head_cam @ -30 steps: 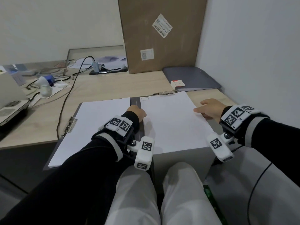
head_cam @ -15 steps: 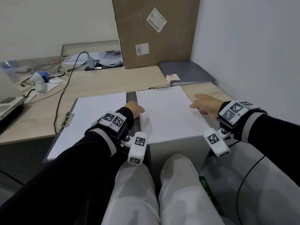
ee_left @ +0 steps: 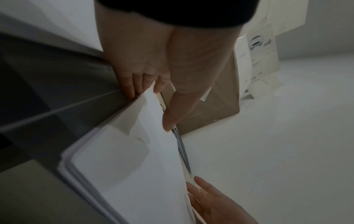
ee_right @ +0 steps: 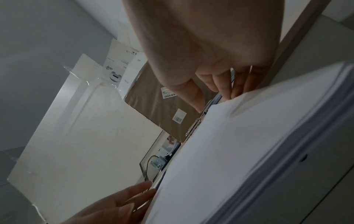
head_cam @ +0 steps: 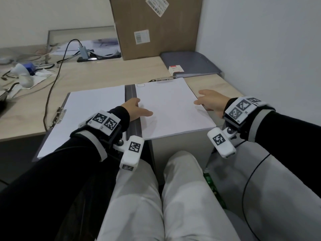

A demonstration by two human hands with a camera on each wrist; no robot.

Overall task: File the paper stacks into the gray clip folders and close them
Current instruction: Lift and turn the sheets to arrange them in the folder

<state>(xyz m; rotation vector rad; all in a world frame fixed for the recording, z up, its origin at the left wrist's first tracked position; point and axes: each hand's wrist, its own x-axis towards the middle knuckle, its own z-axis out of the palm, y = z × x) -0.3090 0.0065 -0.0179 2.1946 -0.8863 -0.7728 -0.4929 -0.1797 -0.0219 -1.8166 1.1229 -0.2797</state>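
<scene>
**Paper stack squared between both hands on open folder**

Head view: paper stack (head_cam: 172, 108) lies flat on the right half of the open gray clip folder (head_cam: 130, 91), long axis running away from the person, far end at the metal clip (head_cam: 162, 79). Left hand (head_cam: 136, 110) sits at the stack's spine-side edge, thumb on top; right hand (head_cam: 211, 101) at the opposite edge. Both equally near. A second white stack (head_cam: 86, 115) covers the left half. Closed gray folder (head_cam: 189, 64) beyond, by a cardboard box (head_cam: 154, 26).

Left wrist: left fingers (ee_left: 134, 81) curl under the thin, floppy sheets, thumb above — a pinch.

Right wrist: right fingers (ee_right: 224, 84) press the sheet edge, thumb lifted; full grasp unclear. Smooth matte paper, layered edges visible.
</scene>
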